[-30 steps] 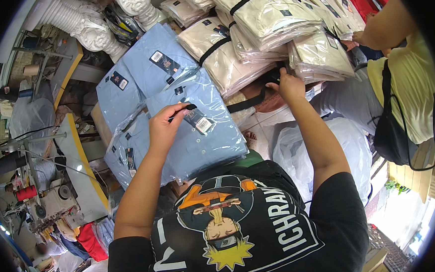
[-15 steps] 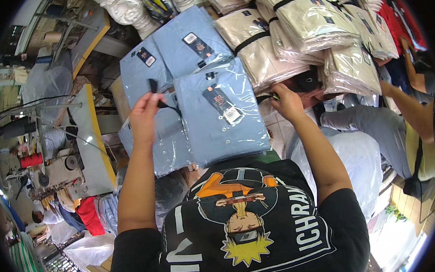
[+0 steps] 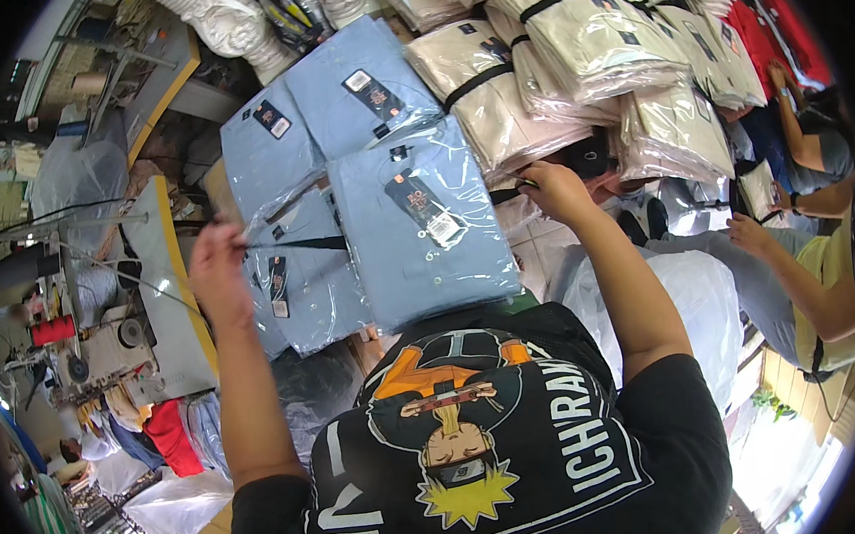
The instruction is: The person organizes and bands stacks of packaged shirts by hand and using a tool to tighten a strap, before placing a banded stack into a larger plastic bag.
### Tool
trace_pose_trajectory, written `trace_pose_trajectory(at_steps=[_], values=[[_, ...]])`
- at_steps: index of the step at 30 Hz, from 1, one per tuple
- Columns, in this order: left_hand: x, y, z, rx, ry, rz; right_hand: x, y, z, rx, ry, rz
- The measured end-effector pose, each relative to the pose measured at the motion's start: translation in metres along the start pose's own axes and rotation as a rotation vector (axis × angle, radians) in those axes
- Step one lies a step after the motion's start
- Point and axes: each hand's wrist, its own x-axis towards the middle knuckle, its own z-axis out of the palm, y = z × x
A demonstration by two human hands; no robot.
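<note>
A pack of folded light-blue shirts (image 3: 374,270) in clear plastic lies in front of me, with a dark tag on top. From under its left side a black strap (image 3: 299,244) stretches out to my left hand (image 3: 220,280), which is closed on its end and slightly blurred. At the pack's right edge my right hand (image 3: 554,191) pinches the strap's other end, a short dark piece. The strap's middle is hidden by the pack. More bagged blue shirts (image 3: 316,288) lie beneath the strap's left part, and others (image 3: 351,61) lie behind.
Strapped stacks of bagged beige garments (image 3: 481,97) rise at the back right. A sewing machine (image 3: 110,355) and a yellow-edged table (image 3: 179,282) stand at left. Clear plastic sheeting (image 3: 679,296) bulges at right, near another person's arm (image 3: 790,269).
My left hand has moved left and down, drawing the strap out straight and taut. My right hand has shifted only slightly. At right, the other person's hands have come further into view.
</note>
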Motion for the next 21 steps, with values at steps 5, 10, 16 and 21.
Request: trace_pose_trajectory(at_steps=[5, 10, 16, 21], values=[[-0.014, -0.011, 0.163, 0.436, -0.777, 0.000, -0.005, -0.006, -0.006, 0.059, 0.074, 0.013], [-0.028, -0.076, 0.232, 0.816, -1.215, 0.045, -0.013, -0.008, -0.011, 0.103, 0.177, 0.011], [-0.035, -0.097, 0.252, 0.881, -1.173, -0.060, -0.007, -0.019, -0.017, 0.152, 0.264, -0.046], [-0.035, -0.104, 0.255, 1.027, -1.152, -0.014, -0.003, -0.042, -0.022, 0.138, 0.269, -0.099]])
